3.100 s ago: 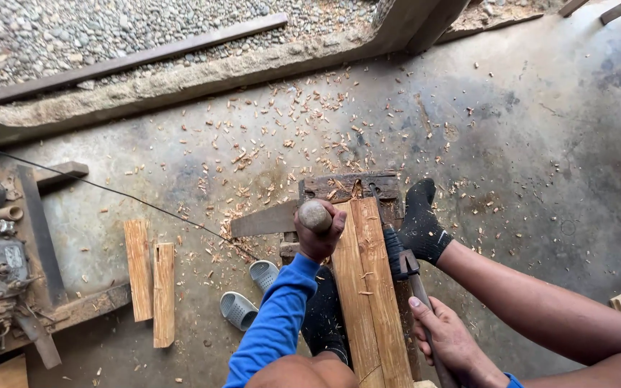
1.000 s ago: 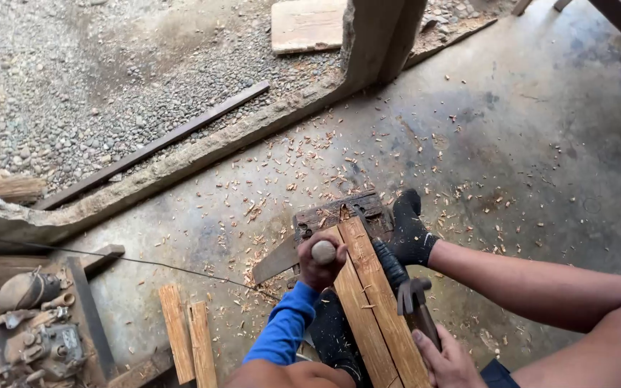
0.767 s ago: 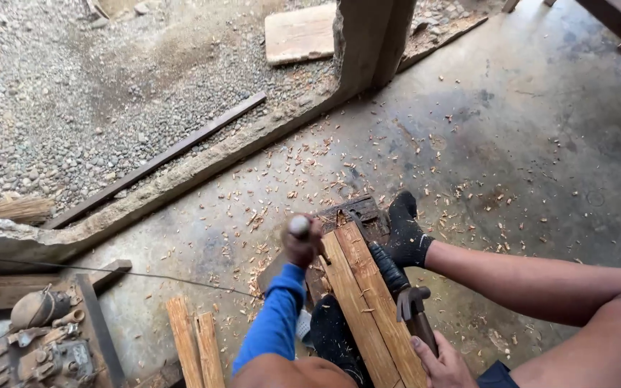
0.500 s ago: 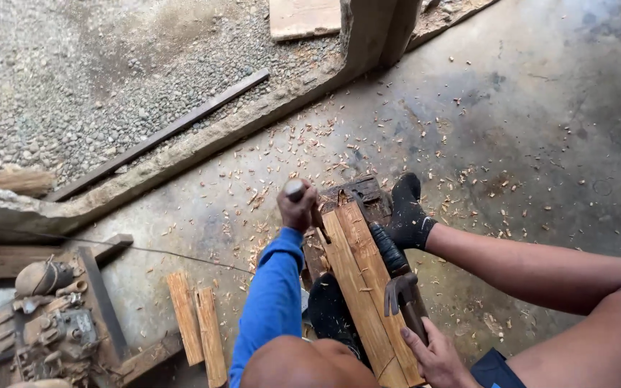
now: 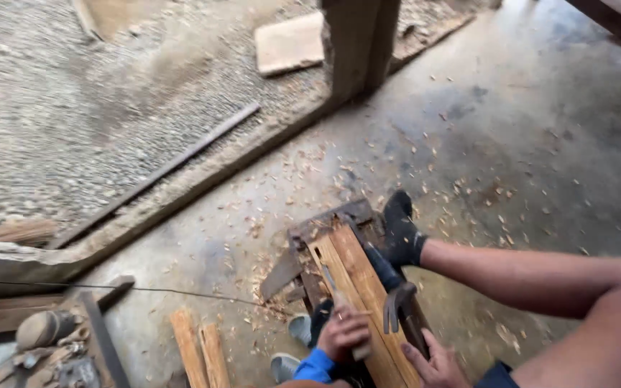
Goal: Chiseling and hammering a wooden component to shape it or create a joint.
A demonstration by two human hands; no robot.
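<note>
While the left hand [image 5: 343, 332] clenches a chisel [image 5: 339, 302] on the plank [image 5: 357, 287] pinned underfoot on the concrete floor [image 5: 526, 144], the right hand [image 5: 431, 359] grasps a claw hammer [image 5: 399, 305], poised; chiselling underway, next needing an aimed strike.

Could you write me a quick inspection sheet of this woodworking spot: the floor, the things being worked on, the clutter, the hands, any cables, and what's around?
Surface: grey concrete floor, strewn with wood shavings.
Job's things: long wooden plank lying on a dark wooden block; a foot in a black sock rests beside the plank.
Clutter: two short wood strips, sandals, old machine parts at lower left.
Hands: left hand grips a slim tool on the plank; right hand holds a claw hammer.
Cables: thin dark line stretched above the floor.
Surroundings: gravel yard, wooden post, flat board outside.
</note>
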